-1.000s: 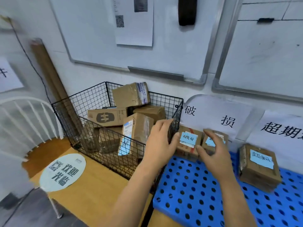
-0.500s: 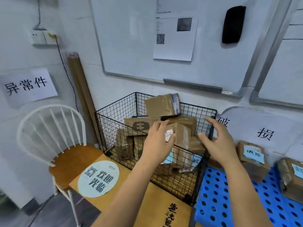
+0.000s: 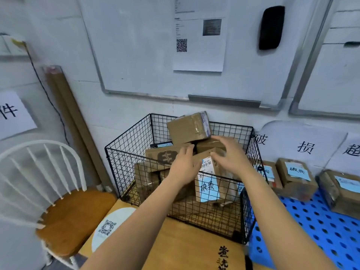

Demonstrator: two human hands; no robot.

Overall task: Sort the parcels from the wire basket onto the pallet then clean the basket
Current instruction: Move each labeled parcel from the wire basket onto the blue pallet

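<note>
Two bare hands reach over the near rim of the wire basket [image 3: 128, 152], which sits on a low wooden table and is piled with brown cardboard parcels. They close in from either side on one upright parcel [image 3: 209, 184] at the basket's front, marked with a blue handwritten label. The left hand [image 3: 183, 166] comes in with its fingers nearly straight and close together beside the parcel's left edge, though whether it touches the cardboard cannot be told. The right hand [image 3: 231, 158] hovers over the parcel's top right corner, fingers spread wide and lightly bent, holding nothing. The two-sided approach looks chosen to clamp the box between both palms and lift it straight up past the mesh. A tilted parcel [image 3: 189, 128] rests on top of the heap at the back of the basket and could slide once its neighbours shift. To the right of the basket lies the blue perforated pallet [image 3: 311, 221], where labelled parcels [image 3: 296, 176] are lined up below paper signs [image 3: 303, 147] on the wall. The label's characters appear to match the sign nearest the basket, which suggests this parcel belongs there. With the basket well stocked, the sorting looks far from done and the cleaning not yet begun.
</note>
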